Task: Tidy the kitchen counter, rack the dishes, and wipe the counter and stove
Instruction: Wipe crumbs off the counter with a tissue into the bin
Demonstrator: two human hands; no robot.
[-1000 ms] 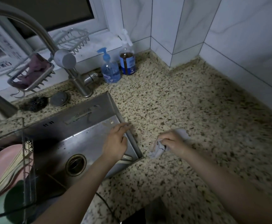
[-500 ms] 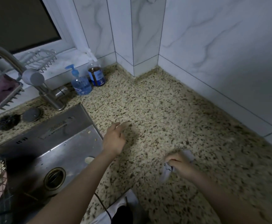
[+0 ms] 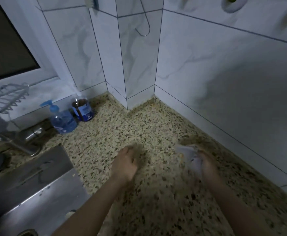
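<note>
Crumpled cloth [image 3: 188,155] on speckled counter [image 3: 122,126]

Two bare forearms, entering from about 6 o'clock, sleeveless as far as visible. Left hand [image 3: 124,165] and right hand [image 3: 207,167] were ungloved, blurred; no rings discernible.

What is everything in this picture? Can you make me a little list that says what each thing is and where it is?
place: speckled stone counter in a tiled corner
right hand: grips a pale cloth on the counter
left hand: on the counter, holding nothing visible; blurred, so fingers unclear
sink: steel, at the left
blue pump bottle: standing behind the sink
brown bottle: just right of the blue one
faucet: left of the blue bottle
wire rack: on the window sill
</note>
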